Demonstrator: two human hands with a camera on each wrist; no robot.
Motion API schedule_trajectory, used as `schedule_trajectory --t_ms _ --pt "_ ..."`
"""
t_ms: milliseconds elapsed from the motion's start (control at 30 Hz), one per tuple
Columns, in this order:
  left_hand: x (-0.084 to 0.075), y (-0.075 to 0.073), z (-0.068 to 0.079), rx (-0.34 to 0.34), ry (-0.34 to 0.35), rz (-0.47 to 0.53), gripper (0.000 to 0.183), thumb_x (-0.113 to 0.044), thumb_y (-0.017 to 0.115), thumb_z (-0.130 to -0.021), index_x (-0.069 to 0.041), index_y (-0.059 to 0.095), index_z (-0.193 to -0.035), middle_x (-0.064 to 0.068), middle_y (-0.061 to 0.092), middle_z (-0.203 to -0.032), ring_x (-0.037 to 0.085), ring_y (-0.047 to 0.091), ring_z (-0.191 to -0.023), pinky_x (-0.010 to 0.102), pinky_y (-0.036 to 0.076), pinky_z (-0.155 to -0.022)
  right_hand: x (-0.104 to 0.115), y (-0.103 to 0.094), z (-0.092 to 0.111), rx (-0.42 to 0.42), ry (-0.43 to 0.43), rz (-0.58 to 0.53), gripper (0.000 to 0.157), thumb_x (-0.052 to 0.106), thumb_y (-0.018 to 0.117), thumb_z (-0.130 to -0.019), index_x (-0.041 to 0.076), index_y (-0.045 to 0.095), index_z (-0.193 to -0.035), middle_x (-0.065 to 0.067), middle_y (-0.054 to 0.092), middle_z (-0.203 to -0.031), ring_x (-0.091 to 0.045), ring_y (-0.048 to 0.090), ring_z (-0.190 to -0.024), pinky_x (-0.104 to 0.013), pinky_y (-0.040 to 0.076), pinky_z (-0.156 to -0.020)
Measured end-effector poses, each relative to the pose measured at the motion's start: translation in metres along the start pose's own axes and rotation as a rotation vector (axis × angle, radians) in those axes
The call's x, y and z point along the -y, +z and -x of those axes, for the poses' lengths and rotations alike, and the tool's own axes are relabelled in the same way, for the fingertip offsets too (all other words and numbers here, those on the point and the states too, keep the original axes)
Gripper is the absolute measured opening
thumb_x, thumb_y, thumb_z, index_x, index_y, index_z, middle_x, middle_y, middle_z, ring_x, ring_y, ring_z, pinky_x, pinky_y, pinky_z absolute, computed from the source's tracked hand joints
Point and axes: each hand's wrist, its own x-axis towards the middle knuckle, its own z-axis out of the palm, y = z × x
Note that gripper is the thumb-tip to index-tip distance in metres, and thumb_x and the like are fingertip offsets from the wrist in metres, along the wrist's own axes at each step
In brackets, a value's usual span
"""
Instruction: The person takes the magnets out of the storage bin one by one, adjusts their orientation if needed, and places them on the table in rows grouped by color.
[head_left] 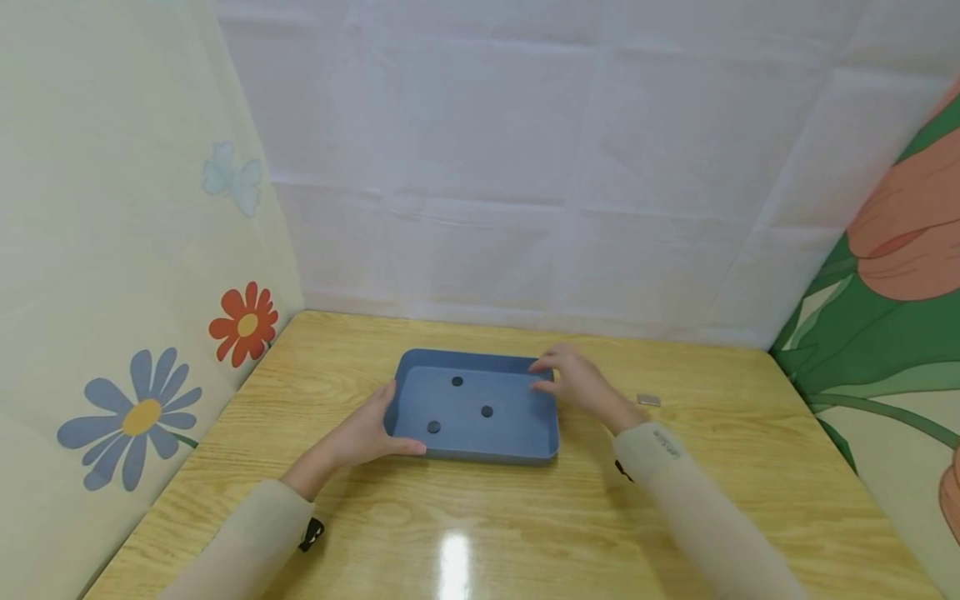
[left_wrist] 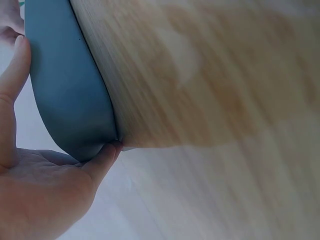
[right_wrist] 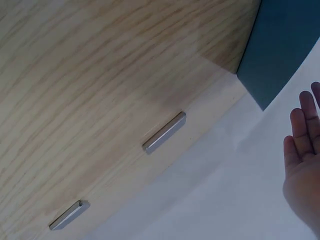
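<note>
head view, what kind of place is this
Probably a small staged tabletop booth rather than a lived-in room: a wooden table is closed in by a creased white sheet and flower-printed panels, with only a blue tray between the hands.

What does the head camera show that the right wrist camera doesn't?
Only the head view shows the whole blue tray with three dark discs inside, the left hand holding its near left corner, and the flowered walls. Only the right wrist view shows two small metal bars lying apart on the wood; the head view shows just one. Both show the wooden table, a part of the tray and the right hand.
</note>
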Motion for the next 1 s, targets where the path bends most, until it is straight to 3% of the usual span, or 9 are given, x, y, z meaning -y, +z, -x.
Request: schedule_trajectory --t_ms 333,667,1000 --pt "0.0 0.0 0.001 0.0 -0.003 -0.002 0.133 -0.06 0.079 -0.067 0.003 -0.002 -0.152 0.025 0.003 -0.16 0.044 0.01 -0.148 0.059 0.021 -0.117 0.014 0.016 -0.004 0.047 -0.021 -0.055 0.031 0.03 0.073 -0.085 0.017 0.07 -0.113 -0.002 0.061 -0.118 -0.022 0.055 -0.112 -0.04 0.051 -0.091" --pt "0.0 0.0 0.001 -0.001 -0.002 0.004 0.134 -0.061 0.079 -0.066 0.004 -0.002 -0.152 0.025 0.003 -0.16 0.044 0.01 -0.147 0.059 0.021 -0.117 0.023 0.03 -0.008 0.058 -0.08 -0.023 0.029 0.032 0.073 -0.084 0.019 0.072 -0.109 0.004 0.063 -0.108 -0.016 0.056 -0.103 -0.035 0.05 -0.085" --pt "0.0 0.0 0.0 -0.001 -0.007 0.002 0.137 -0.064 0.078 -0.064 0.003 -0.002 -0.152 0.025 0.002 -0.16 0.044 0.01 -0.148 0.059 0.021 -0.117 0.03 0.038 -0.011 0.123 -0.086 0.001 0.03 0.035 0.071 -0.085 0.021 0.071 -0.111 0.006 0.062 -0.107 -0.013 0.055 -0.103 -0.032 0.051 -0.087"
